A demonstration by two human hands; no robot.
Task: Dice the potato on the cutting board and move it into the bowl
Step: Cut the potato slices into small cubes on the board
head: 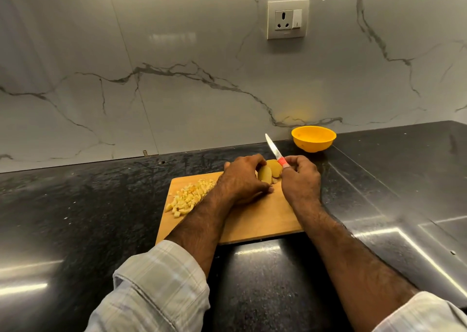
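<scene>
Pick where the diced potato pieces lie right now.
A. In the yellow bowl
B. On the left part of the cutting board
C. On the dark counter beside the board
B: the diced potato pieces sit heaped on the cutting board, left of the left hand.

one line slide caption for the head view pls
Left hand steadies potato pieces on the cutting board, right hand holds knife raised; diced pile beside, bowl beyond.
</scene>
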